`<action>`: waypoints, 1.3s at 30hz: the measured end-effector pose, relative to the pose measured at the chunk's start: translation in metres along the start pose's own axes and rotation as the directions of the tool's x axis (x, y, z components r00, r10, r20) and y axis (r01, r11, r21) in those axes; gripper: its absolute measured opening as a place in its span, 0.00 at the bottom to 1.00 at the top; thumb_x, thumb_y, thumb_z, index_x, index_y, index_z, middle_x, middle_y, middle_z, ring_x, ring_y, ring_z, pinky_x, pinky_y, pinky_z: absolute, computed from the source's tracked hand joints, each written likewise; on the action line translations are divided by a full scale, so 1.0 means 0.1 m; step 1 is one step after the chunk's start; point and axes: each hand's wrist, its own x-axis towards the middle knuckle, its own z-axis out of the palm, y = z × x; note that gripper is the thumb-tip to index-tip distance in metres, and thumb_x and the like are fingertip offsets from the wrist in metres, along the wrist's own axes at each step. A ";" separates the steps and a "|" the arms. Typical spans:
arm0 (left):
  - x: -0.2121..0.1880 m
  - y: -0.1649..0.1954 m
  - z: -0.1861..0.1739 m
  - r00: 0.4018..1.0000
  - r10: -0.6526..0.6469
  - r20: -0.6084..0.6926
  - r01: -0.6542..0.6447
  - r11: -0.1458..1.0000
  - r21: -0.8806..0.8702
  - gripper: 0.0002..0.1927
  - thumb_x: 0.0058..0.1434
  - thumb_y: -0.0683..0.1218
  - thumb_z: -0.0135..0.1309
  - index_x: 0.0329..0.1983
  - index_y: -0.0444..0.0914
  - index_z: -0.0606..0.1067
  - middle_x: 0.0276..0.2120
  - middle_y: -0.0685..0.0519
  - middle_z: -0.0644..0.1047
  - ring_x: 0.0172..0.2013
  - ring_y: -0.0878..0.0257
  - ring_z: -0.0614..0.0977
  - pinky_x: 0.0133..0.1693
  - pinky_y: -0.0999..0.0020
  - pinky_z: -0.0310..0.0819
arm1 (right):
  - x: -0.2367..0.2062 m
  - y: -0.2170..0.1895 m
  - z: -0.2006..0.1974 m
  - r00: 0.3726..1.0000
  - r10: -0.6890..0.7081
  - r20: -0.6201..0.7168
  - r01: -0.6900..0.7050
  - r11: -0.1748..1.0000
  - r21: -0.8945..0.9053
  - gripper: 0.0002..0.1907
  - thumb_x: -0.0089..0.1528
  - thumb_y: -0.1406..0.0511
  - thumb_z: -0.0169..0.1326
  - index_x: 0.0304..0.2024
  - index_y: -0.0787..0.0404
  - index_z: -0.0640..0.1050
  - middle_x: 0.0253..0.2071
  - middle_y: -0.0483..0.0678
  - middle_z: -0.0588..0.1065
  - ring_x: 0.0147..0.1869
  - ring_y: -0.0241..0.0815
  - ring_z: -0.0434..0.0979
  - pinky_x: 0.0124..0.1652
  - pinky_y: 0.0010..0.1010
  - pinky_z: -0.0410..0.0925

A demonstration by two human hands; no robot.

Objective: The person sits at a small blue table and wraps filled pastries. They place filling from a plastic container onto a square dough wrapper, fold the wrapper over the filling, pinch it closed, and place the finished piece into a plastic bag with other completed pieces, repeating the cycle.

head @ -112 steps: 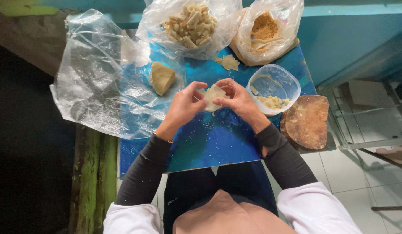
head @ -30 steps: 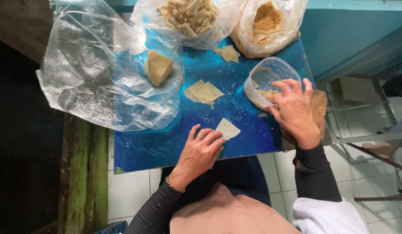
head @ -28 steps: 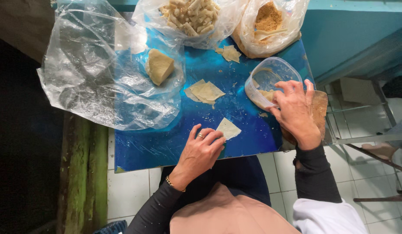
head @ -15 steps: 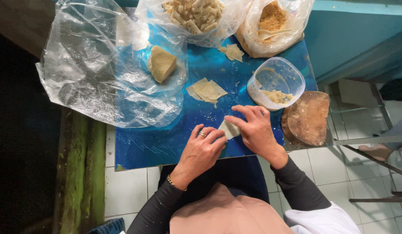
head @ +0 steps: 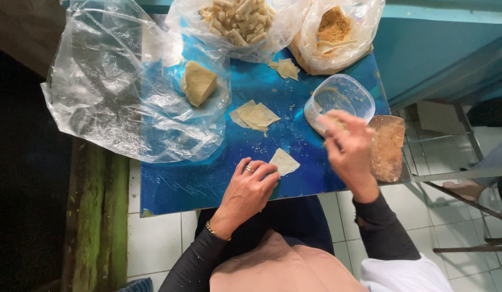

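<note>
On the glossy blue bench (head: 207, 184), over white floor tiles beside a teal wall, lies a thin, pale, square dough wrapper (head: 284, 161), flat near the front edge. The left hand (head: 250, 186) pins its corner with spread fingertips, gripping nothing. Right of the wrapper, the blurred right hand (head: 348, 148) hovers at a clear plastic tub (head: 343, 97); whether it pinches filling cannot be told.
</note>
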 end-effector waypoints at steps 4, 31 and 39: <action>0.00 -0.01 -0.01 1.000 0.002 0.001 -0.002 1.000 0.009 0.10 0.59 0.43 0.59 0.44 0.41 0.77 0.47 0.55 0.77 0.51 0.56 0.78 0.60 0.53 0.64 | -0.06 0.10 -0.03 0.993 0.020 -0.115 -0.048 0.968 -0.247 0.17 0.60 0.65 0.66 0.51 0.55 0.81 0.65 0.47 0.71 0.68 0.52 0.65 0.64 0.47 0.55; 0.01 0.01 -0.04 1.000 -0.017 -0.021 0.017 0.999 -0.036 0.07 0.59 0.42 0.59 0.41 0.39 0.77 0.45 0.54 0.78 0.48 0.56 0.78 0.57 0.55 0.67 | 2.23 1.83 1.19 0.965 -0.121 0.231 0.254 0.636 -0.729 0.09 0.50 0.62 0.60 0.34 0.51 0.84 0.41 0.48 0.79 0.54 0.48 0.75 0.53 0.46 0.56; -0.01 0.00 -0.02 0.998 -0.042 -0.042 0.039 0.997 -0.063 0.06 0.59 0.42 0.60 0.40 0.39 0.77 0.44 0.53 0.78 0.47 0.56 0.79 0.57 0.53 0.66 | 2.25 1.85 1.02 0.947 0.075 0.313 0.075 0.894 -0.441 0.08 0.70 0.61 0.53 0.42 0.51 0.83 0.32 0.53 0.80 0.38 0.52 0.81 0.53 0.50 0.65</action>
